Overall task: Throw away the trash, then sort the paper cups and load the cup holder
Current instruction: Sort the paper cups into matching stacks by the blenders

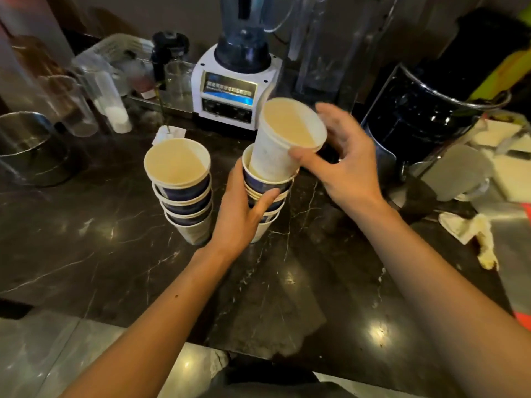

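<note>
Landmark: blender (233,81), at the back of the counter (86,239). Two cup stacks stand on the counter in front of the blender: left stack (184,191) in front-left, right stack (265,196) directly in front. Single cup (283,139) sits tilted in the right stack's top. Metal pot (26,147) far left of the blender. Crumpled wrapper (471,234) front-right of the blender.

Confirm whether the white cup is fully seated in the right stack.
No: the white cup sits tilted, only partway into the right stack.
</note>
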Demonstrator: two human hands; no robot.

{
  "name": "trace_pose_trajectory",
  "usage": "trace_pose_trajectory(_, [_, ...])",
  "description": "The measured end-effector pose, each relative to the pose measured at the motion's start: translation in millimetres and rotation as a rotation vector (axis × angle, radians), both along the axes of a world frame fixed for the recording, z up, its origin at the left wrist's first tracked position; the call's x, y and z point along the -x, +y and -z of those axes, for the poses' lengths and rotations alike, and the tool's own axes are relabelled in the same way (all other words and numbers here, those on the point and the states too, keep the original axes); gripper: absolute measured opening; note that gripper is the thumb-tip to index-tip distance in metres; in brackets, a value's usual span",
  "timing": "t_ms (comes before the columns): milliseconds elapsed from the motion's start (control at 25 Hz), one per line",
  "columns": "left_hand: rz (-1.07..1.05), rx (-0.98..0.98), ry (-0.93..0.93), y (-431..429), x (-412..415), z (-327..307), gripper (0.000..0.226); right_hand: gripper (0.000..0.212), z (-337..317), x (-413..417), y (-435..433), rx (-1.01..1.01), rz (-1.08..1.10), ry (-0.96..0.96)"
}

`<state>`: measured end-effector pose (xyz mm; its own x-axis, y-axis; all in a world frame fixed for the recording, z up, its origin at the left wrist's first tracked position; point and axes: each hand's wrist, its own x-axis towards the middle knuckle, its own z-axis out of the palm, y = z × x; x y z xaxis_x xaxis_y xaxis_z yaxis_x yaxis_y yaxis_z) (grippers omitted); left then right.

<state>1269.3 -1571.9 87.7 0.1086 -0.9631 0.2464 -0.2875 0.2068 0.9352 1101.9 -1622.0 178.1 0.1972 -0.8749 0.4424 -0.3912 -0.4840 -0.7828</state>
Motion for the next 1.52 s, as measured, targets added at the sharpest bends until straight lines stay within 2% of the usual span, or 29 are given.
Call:
trace_pose_trajectory(160, [-0.018,-0.032,-0.015,-5,-1,-5,0.071,0.065,-25,30,7,0.070,0.142,-0.237])
trace_pose_trajectory(320, [-0.050,-0.028,-0.017,-5,7,-5,0.072,0.068,-12,79,15,0.071,0.269,-0.275])
trace_pose_trajectory(400, [-0.075,-0.029,-0.022,-6,15,-4,0.071,0.067,9,106,19,0.024,0.272,-0.219])
trace_pose_trajectory(640, [-0.130,-0.008,-0.057,0,26,3,0.077,0.078,91,132,47,-0.157,0.196,0.116])
trace_pose_trajectory(1000, [-0.244,0.009,-0.005,14,11,15,0.074,0.092,147,160,56,-0.300,0.177,0.328])
trace_pose_trajectory(1200, [-0.177,0.000,0.050,9,3,19,0.080,0.104,138,159,55,-0.367,0.184,0.413])
trace_pose_trajectory(1280, [-0.141,-0.030,0.079,10,0,25,0.084,0.104,123,152,57,-0.315,0.175,0.452])
trace_pose_trajectory(1400, [-0.081,-0.035,0.062,8,-12,29,0.083,0.093,86,108,53,-0.167,0.114,0.302])
trace_pose_trajectory(1520, [-0.025,-0.018,0.036,3,-13,32,0.082,0.098,51,50,31,-0.239,-0.120,0.160])
